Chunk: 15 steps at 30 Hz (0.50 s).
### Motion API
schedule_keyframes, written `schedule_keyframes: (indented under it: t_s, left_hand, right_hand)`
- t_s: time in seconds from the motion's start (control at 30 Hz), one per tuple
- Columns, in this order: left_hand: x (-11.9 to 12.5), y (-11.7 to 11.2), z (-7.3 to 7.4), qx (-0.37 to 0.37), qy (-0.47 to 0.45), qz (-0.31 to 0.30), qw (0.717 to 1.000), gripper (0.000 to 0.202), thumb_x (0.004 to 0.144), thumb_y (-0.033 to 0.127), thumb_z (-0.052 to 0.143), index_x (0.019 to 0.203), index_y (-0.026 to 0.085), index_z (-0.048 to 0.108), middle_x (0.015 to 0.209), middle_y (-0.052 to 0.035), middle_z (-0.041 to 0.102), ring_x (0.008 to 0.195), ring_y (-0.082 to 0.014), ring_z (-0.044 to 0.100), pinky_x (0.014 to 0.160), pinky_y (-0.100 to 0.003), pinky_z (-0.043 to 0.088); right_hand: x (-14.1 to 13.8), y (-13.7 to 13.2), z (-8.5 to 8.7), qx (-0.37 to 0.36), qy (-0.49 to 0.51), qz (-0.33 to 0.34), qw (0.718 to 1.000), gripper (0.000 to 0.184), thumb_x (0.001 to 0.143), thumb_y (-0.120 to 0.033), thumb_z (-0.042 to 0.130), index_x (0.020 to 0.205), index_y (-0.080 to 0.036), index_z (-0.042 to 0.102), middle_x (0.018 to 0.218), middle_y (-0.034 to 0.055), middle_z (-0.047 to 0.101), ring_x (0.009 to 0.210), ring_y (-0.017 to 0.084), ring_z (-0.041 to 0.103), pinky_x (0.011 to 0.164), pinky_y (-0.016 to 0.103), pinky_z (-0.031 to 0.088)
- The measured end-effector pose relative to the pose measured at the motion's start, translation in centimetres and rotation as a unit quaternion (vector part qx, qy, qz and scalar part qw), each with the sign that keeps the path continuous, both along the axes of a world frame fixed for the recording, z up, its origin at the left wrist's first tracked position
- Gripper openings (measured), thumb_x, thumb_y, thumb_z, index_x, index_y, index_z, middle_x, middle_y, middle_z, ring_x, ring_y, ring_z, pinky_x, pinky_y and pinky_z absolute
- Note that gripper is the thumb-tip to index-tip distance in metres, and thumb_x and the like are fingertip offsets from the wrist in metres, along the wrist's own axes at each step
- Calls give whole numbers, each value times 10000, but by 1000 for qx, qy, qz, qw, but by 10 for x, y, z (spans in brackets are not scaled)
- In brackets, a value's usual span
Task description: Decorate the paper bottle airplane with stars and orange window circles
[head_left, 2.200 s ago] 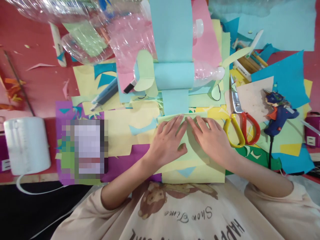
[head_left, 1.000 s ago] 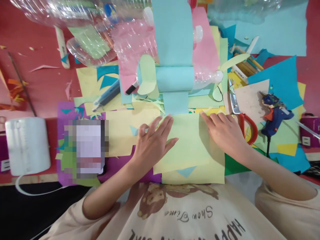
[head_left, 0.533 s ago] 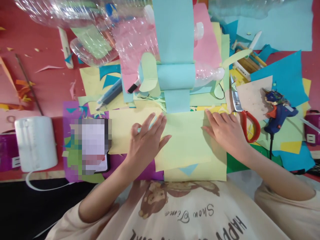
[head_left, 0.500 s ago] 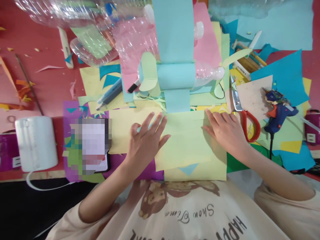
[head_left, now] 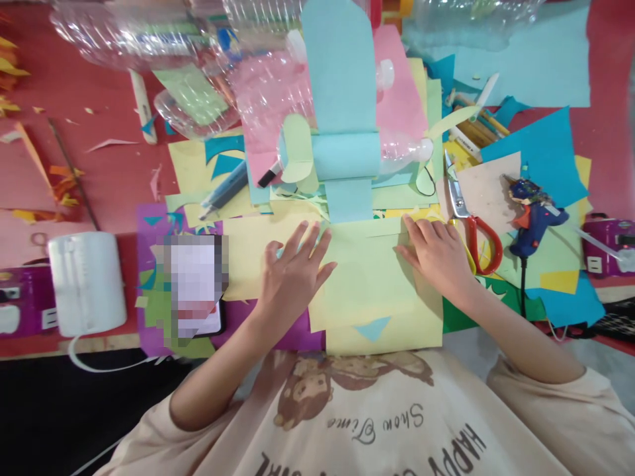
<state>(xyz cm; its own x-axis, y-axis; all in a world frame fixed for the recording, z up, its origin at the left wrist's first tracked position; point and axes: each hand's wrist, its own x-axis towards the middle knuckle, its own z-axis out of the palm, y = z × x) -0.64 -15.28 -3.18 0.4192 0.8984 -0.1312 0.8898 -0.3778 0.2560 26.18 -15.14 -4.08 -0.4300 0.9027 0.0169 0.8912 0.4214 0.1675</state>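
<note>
A pale green paper sheet (head_left: 367, 284) lies in front of me over pale yellow paper (head_left: 417, 334), with a small blue paper triangle (head_left: 373, 328) near its lower edge. My left hand (head_left: 292, 277) rests at the sheet's left side, fingers spread and the little finger bent. At its upper right, my right hand (head_left: 439, 254) lies with fingertips on the paper and the thumb apart; it holds nothing. Just beyond the sheet is a plastic bottle (head_left: 404, 152) wrapped in light blue paper (head_left: 344, 155), with pale green paper fins (head_left: 297, 149).
Red-handled scissors (head_left: 483, 244) and a blue glue gun (head_left: 533, 225) lie to the right. A phone (head_left: 198, 277), a marker (head_left: 225, 188) and a white device (head_left: 86, 284) are on the left. Clear plastic bottles (head_left: 139, 39) and paper scraps cover the far side.
My view has shifted slightly, so objects at the sides appear moved inward. Both hands stay in nearly the same places on the paper.
</note>
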Motion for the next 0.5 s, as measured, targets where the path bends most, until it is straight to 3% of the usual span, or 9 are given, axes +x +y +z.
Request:
schedule_keyframes:
  t_s: [0.17,0.33,0.5]
  left_hand:
    - [-2,5,-3,61,20,-23,998,397,989,362,392,1340,224,517,1438,-110,514,1329,-319,470,944,-479,378]
    - [4,16,3,44,31,-18,998,359,966,340,425,1239,183,599,1336,-157,591,1261,-336,509,940,-486,406]
    - [24,28,12,38,-27,-44,998,450,928,353,497,1326,143,514,1311,-160,598,1198,-319,541,938,-447,438]
  right_hand:
    - [0,8,-5,4,69,-16,997,335,977,-285,404,1174,-110,610,957,117,626,900,250,500,776,357,357]
    - [1,21,-4,18,109,-11,994,275,963,-179,411,957,-176,685,864,76,637,838,217,509,732,332,353]
    - [-7,21,11,-2,231,27,972,278,960,-176,421,1019,-193,692,830,72,653,800,198,546,744,341,431]
